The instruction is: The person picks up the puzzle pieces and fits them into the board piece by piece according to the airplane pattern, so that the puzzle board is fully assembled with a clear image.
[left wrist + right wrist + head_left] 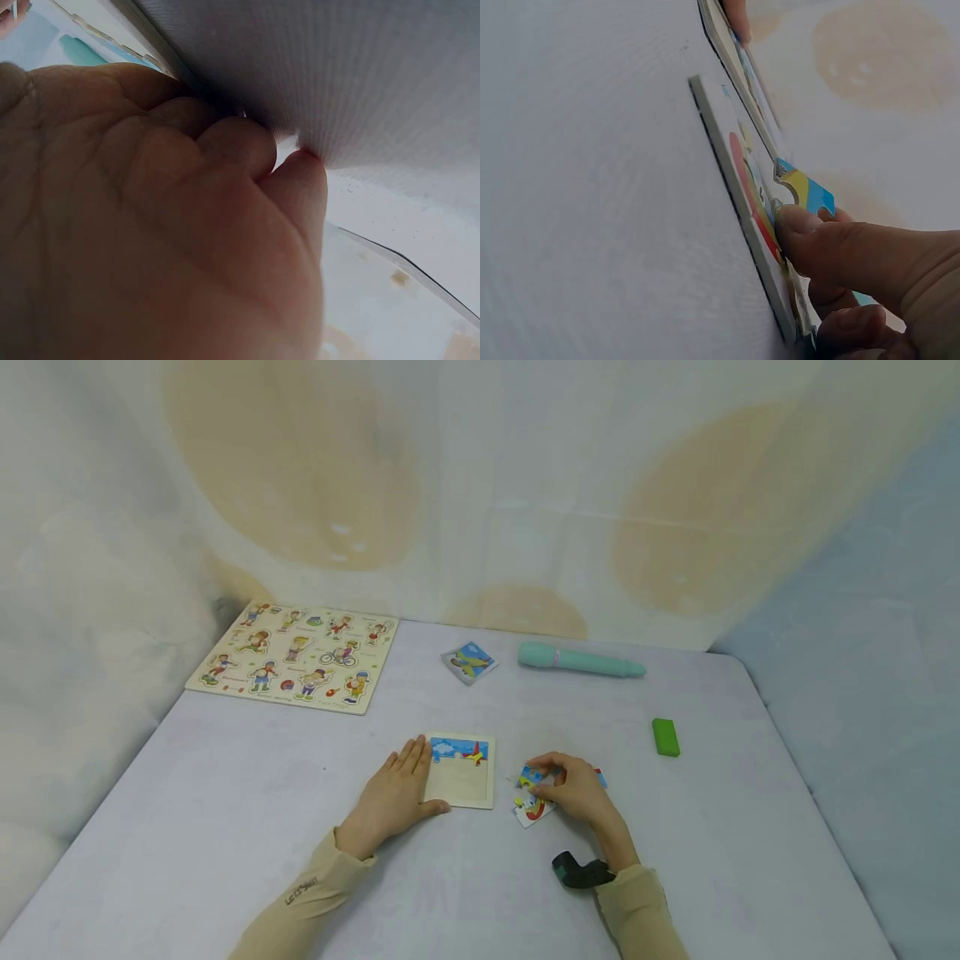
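A small wooden puzzle tray (pixel 459 785) lies mid-table, its top strip filled with blue sky pieces and a red and yellow shape. Against its left side rests my left hand (pixel 392 795), fingers extended and thumb at the lower corner; in the left wrist view the palm (pixel 150 210) hides most of the tray. My right hand (pixel 576 785) pinches a blue and yellow puzzle piece (pixel 530 776) between thumb and fingers, seen also in the right wrist view as a raised piece (pixel 810 193). Beneath it lies a white and red piece (pixel 531 812); other pieces are partly hidden by the hand.
A large sports-figure puzzle board (pixel 292 656) lies at the back left. Behind the tray are a small airplane puzzle (pixel 470 662) and a mint-green pen-shaped object (pixel 577 660). A green block (pixel 665 737) lies to the right. A black wrist device (pixel 581 871) sits at the right wrist.
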{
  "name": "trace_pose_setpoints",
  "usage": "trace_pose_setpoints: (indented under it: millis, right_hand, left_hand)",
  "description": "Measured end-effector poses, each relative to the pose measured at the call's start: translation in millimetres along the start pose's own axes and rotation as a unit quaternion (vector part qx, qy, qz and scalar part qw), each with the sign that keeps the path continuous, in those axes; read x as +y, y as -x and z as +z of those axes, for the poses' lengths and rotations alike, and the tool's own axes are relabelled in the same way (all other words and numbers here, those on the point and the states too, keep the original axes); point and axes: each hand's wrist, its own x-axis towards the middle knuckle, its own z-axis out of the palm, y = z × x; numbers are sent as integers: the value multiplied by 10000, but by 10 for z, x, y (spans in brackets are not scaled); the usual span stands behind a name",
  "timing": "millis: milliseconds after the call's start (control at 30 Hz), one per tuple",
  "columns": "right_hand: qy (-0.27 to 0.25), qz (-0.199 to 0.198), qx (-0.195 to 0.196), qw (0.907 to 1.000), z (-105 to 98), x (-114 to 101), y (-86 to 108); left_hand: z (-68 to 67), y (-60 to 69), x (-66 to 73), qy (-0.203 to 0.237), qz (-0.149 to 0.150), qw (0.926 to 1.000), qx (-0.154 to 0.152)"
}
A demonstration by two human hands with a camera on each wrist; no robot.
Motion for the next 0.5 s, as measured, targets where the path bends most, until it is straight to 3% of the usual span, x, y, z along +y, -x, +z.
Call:
trace_pose_setpoints:
  millis: [233, 500]
  right_hand:
    - [78, 88, -23, 9999, 7, 7, 5]
    - [-496, -152, -24, 9987, -43, 52, -18]
  left_hand:
    - [-18, 2, 0, 21, -14, 10000, -64]
    - [-24, 8, 3, 14, -18, 10000, -89]
